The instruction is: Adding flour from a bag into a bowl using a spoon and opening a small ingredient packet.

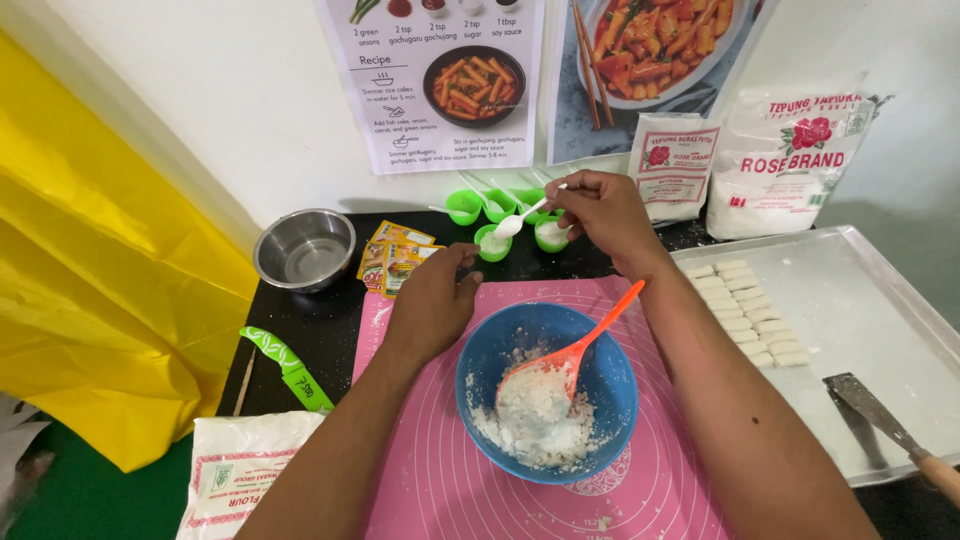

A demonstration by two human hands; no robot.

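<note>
Black surface (330, 330) is carrying a pink mat (440, 480) with a blue bowl (545, 390) of white flour, an orange spoon (580, 350) leaning in it with its handle running up to the far right, and a metal tray (880, 330) of cut dough pieces lying at right. Right hand (605, 215), the nearer one, is pinching its grip together on a white plastic spoon (520, 218) whose long axis is slanting down-left from the fingers, its bowl hovering just over a small green cup (492, 242) in the far cluster beyond the blue bowl. Left hand (435, 300) is resting curled on the mat's far edge, just near-left of that cup, grip loosely closed, holding nothing I can tell.
</note>
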